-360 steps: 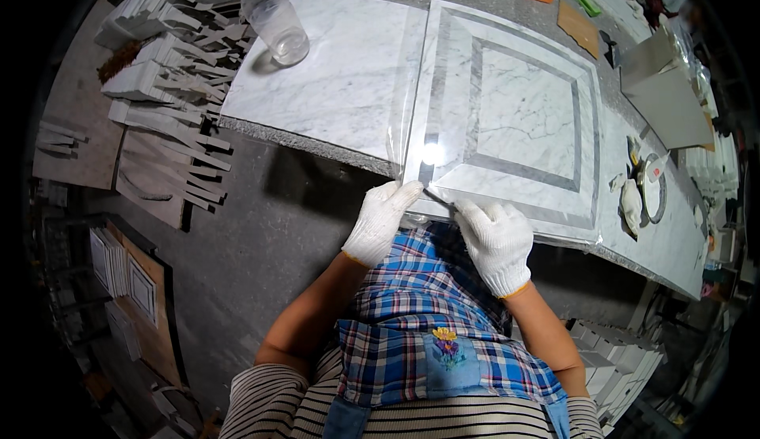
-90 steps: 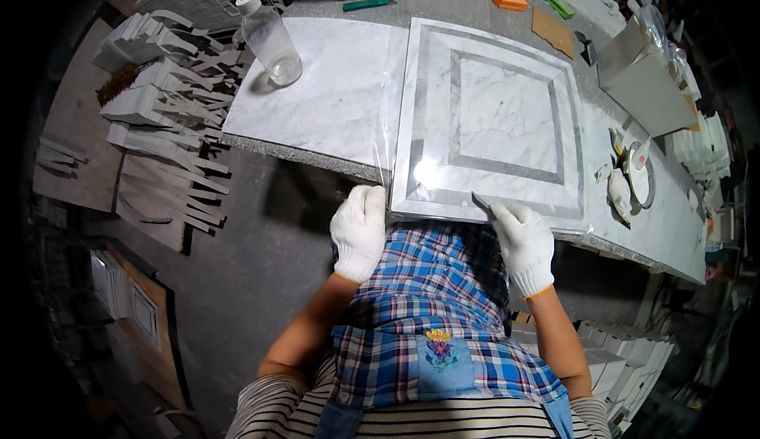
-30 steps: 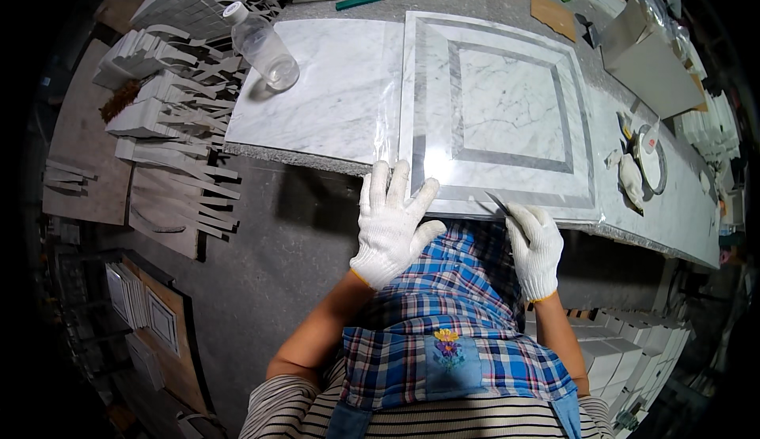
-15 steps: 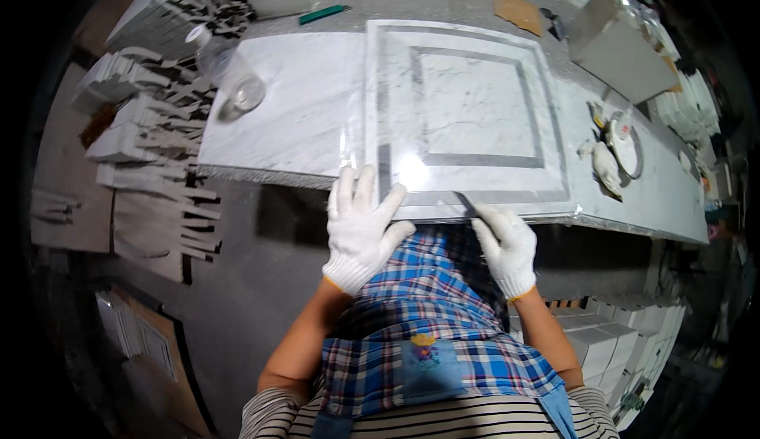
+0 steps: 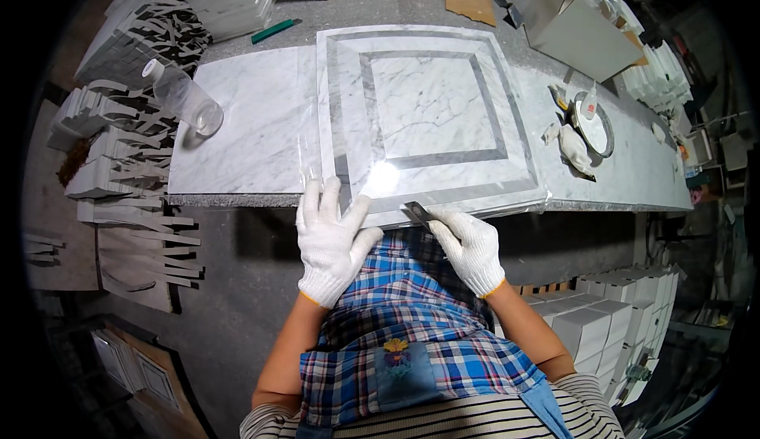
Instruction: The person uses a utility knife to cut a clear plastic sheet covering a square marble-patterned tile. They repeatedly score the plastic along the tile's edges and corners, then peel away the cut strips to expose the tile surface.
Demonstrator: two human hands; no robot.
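**Flat left hand (image 5: pixel 324 241), pinching right hand (image 5: pixel 469 247), one marble panel (image 5: pixel 431 95)**

Head cam, the only view here: the panel is lying flat at the front of the bench, white with grey inlaid borders, its near edge sitting right at the plaid apron (image 5: pixel 356 304). My guess is it's placed there so that edge is within easy reach.

The left hand is resting palm down at the near left corner, fingers spread wide and gripping nothing that I can see. I'd say it's steadying that corner. Right beside it, what looks like clear film (image 5: pixel 307 150) is catching the light along the panel's left side.

The right hand is curling its fingers closed around a dark blade (image 5: pixel 418 214), thumb and forefinger pinching it low, tip pointing at the near border. That short grip is probably giving finer control. Can't tell if the tip is touching.

A clear bottle (image 5: pixel 188 102) is lying tilted on the left slab (image 5: pixel 245 122), and a green cutter (image 5: pixel 274 31) is sitting behind, seemingly parked out of the way. Off right, a round dish (image 5: pixel 608 146) is sitting near the panel.

Labels: the white squeeze bottle (image 5: pixel 589 105) is showing a red mark, too small to make out. No brands I'm managing to read anywhere.
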